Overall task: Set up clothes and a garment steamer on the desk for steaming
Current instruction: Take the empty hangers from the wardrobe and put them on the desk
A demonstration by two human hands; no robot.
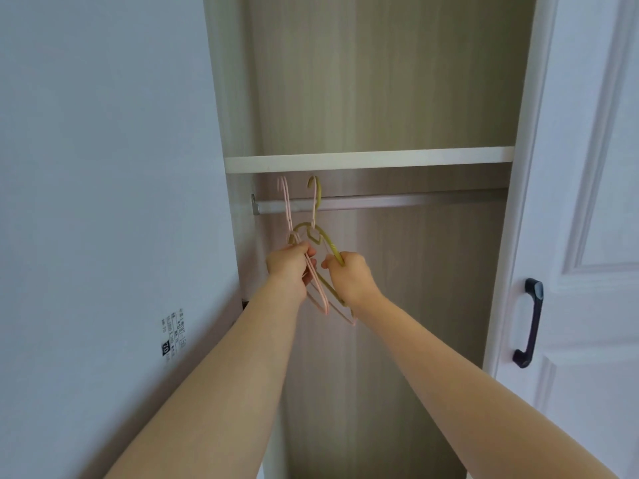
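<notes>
Olive-yellow hanger [323,238] and pink wire hangers [288,216] hang bunched at the left end of the wardrobe rail [380,202], hooks over the rail, just under the white shelf [370,159]. Left hand [288,267] fingers curled tight around the pink hangers' upper wires. Right hand [349,274] gripping the yellow hanger's right shoulder, thumb and fingers closed on it. Exact pink hanger count unclear. White wardrobe door [587,202] open at right, dark handle [529,323]. Printed label [173,335] on left panel.
</notes>
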